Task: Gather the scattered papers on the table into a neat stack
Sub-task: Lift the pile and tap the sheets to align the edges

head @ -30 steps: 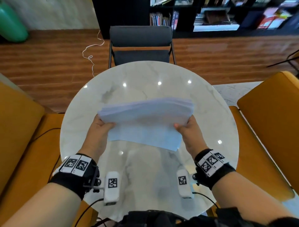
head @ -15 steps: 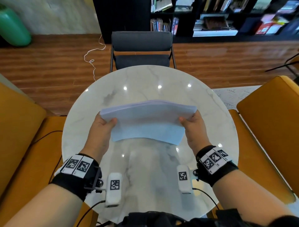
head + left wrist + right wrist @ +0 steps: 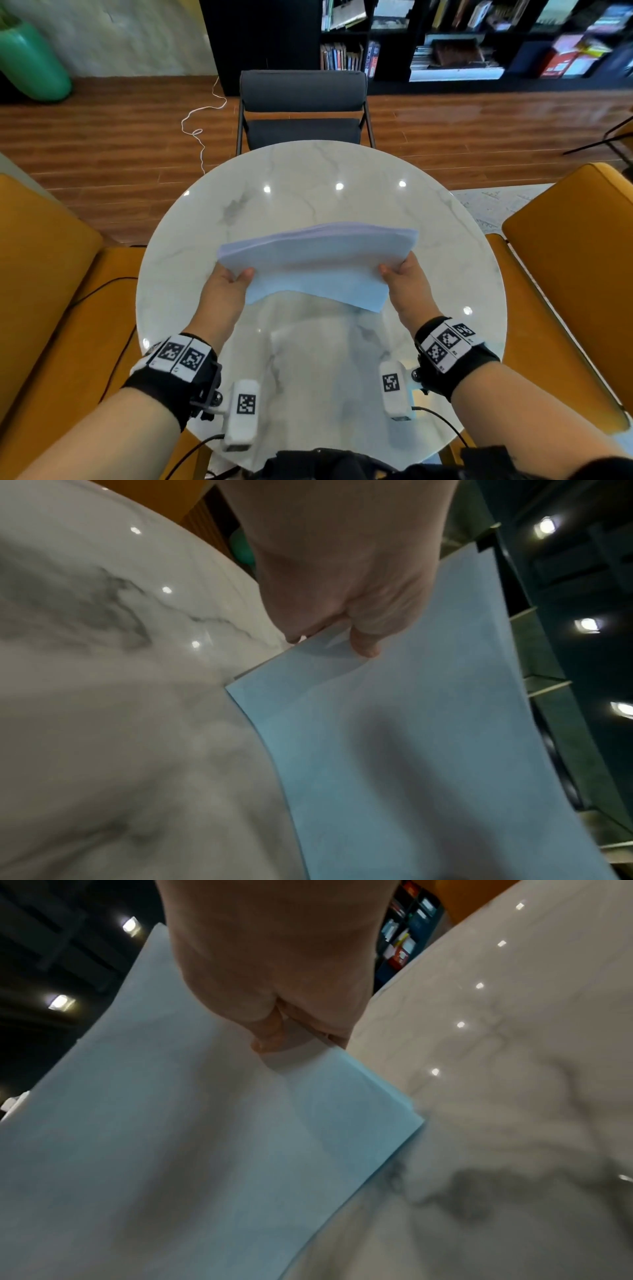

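Observation:
A stack of pale white-blue papers (image 3: pixel 315 263) is held on edge over the round marble table (image 3: pixel 308 192), its lower edge near the tabletop. My left hand (image 3: pixel 236 277) pinches the stack's left side, thumb on the near face. My right hand (image 3: pixel 394 270) pinches the right side the same way. In the left wrist view the thumb (image 3: pixel 363 639) presses on the papers (image 3: pixel 411 750) beside the marble (image 3: pixel 103 696). In the right wrist view the thumb (image 3: pixel 267 1034) lies on the papers (image 3: pixel 188 1150). My other fingers are hidden behind the sheets.
A dark grey chair (image 3: pixel 303 109) stands at the table's far side. Mustard-yellow seats flank it on the left (image 3: pixel 41 274) and right (image 3: pixel 575 240). A white cord (image 3: pixel 202 116) trails on the wooden floor, and black bookshelves (image 3: pixel 445 41) line the back wall.
The stack dipped toward the table half a second ago and has risen again, its lower edge now slanting down to the right. Both hands keep their hold on its sides.

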Tool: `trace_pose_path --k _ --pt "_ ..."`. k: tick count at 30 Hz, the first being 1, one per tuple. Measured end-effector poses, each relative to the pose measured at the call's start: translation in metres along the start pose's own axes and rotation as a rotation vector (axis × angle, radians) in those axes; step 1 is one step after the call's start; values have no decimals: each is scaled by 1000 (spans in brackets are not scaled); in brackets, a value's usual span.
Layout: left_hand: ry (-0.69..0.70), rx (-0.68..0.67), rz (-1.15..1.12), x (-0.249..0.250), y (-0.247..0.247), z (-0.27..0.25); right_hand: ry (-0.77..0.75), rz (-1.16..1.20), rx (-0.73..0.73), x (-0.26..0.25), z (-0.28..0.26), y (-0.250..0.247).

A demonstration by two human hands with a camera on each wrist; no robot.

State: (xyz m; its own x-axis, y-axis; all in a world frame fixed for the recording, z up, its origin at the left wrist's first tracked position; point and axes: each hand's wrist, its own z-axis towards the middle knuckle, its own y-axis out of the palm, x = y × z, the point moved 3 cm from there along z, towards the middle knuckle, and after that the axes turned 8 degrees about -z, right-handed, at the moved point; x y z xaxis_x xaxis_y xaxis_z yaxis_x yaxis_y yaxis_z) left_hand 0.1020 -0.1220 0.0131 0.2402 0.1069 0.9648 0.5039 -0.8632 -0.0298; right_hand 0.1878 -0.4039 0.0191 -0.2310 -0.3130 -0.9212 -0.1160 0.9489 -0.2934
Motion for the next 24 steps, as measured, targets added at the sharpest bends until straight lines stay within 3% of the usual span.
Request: trace_pose_path --k 2,4,7,9,10,13,16,18,20,22,24 --pt "22 51 46 7 3 -2 11 -82 28 -3 0 -1" --pt "86 102 99 25 6 -4 -46 -172 156 -15 2 -10" --pt "241 84 253 60 11 -8 -394 -418 304 -56 -8 -15" --pt "373 38 426 82 20 -12 -636 -750 254 -80 -17 0" --pt "440 14 501 92 25 -13 -681 -843 178 -88 -19 9" --pt "576 -59 578 112 38 -18 -559 -692 17 -99 -22 23" --pt "614 8 472 115 35 -21 -412 -469 45 -95 -19 15" --pt "556 124 362 108 22 -23 -360 -368 64 -92 -19 5" --pt "319 171 162 94 8 -22 -298 -271 66 -85 -16 -3" --pt "68 42 -137 75 8 -19 -239 -161 44 -76 -13 -5" --pt "-29 -69 -277 64 16 -17 -193 -96 -2 -69 -17 -1"
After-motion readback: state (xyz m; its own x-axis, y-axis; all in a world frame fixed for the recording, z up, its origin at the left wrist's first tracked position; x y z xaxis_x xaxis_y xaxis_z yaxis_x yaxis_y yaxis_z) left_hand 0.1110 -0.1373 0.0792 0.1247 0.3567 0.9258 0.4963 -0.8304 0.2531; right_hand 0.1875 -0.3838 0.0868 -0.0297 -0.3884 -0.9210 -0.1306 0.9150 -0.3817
